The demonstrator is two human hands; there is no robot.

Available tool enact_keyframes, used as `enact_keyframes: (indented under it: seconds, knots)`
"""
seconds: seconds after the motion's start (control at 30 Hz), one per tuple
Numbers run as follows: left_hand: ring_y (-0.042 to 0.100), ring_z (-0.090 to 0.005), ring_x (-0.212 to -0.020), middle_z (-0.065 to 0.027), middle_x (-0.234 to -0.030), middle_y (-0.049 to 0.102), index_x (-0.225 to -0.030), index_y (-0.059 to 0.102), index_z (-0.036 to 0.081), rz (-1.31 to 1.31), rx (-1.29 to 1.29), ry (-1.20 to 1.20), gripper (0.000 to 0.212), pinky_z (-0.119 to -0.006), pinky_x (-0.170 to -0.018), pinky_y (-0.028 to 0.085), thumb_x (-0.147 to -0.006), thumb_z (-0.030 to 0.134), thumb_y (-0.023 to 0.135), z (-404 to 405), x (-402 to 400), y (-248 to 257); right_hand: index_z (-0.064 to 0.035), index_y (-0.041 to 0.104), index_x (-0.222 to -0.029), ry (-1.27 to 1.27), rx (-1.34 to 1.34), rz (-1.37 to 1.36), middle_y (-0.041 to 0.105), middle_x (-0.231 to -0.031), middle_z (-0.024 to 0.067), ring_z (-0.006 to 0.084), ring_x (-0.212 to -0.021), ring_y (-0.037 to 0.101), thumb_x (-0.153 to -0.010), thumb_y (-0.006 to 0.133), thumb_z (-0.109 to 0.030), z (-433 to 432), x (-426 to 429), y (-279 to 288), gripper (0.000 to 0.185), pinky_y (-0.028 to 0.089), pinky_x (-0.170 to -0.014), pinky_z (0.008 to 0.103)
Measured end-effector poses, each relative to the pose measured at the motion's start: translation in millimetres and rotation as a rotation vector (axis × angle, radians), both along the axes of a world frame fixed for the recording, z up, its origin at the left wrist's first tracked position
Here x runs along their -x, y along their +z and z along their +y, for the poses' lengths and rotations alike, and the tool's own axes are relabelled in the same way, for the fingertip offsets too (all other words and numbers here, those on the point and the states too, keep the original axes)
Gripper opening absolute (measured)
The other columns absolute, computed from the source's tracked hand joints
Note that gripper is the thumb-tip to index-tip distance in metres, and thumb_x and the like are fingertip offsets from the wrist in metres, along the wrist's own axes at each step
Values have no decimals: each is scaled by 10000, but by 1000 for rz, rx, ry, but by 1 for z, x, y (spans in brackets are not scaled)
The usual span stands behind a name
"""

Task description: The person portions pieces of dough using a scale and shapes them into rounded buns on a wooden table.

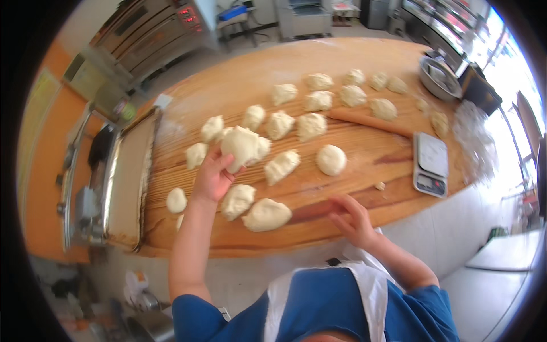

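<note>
My left hand [218,175] grips a piece of pale dough [240,147], lifted over other lumps on the wooden table. My right hand [352,220] is near the table's front edge, fingers apart and holding nothing. Between the hands lie a flattened oval dough piece [267,215] and a rough lump [238,201]. A smooth round dough ball [331,160] sits beyond my right hand, and another rough lump [282,166] lies left of that ball. A smaller smooth ball [176,200] rests left of my left wrist; one more beside it is partly hidden by my forearm.
Several rough dough lumps [318,101] spread over the far part of the wooden table [239,64]. A wooden rolling pin [372,123] reaches toward a digital scale [430,164]. A lined baking tray [130,179] stands left; a metal bowl [440,79] and clear plastic bag [474,141] are right.
</note>
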State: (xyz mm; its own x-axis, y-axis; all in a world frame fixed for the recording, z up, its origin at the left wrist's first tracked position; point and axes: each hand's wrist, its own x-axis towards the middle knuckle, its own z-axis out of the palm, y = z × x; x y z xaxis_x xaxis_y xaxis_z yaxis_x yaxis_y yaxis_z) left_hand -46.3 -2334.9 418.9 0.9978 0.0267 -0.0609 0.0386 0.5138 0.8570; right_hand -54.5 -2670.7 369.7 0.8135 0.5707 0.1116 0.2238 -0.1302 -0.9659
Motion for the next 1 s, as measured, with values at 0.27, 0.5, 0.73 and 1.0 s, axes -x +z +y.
enact_keyframes:
  seconds: [0.27,0.5,0.73,1.0]
  knots:
    - [572,-171,-935,-73,-1101,545,-1219,419,49,75,-82,-342,427,-298,-702,531,-826,102,577,-225,-7,-2,-10,383,-1249,45,-630,447,523,-1138,83,140,-993,530,-854,579,-201,-72,-41,28,481,426,-851,258]
    - [555,-168,-965,-81,-1086,539,-1175,448,28,61,-282,-437,345,-286,-790,495,-842,53,534,-307,-21,-5,-6,506,-1068,-151,-563,533,567,-989,51,131,-888,561,-872,552,-252,-162,-45,24,318,470,-783,277]
    - [510,-251,-1057,-127,-1152,497,-1088,529,32,-640,-992,-244,375,-289,-871,423,-729,-77,536,-371,-16,6,-29,489,-1103,-231,-594,615,574,-1002,86,180,-939,571,-748,593,12,-227,-71,14,373,472,-819,299]
    - [570,-245,-919,-133,-1010,581,-940,592,-5,-459,-1116,-411,240,-289,-796,452,-716,-76,542,-347,14,-55,-29,491,-1131,-783,45,-181,577,-1012,126,239,-910,573,-731,587,-19,-314,-183,11,411,474,-780,351]
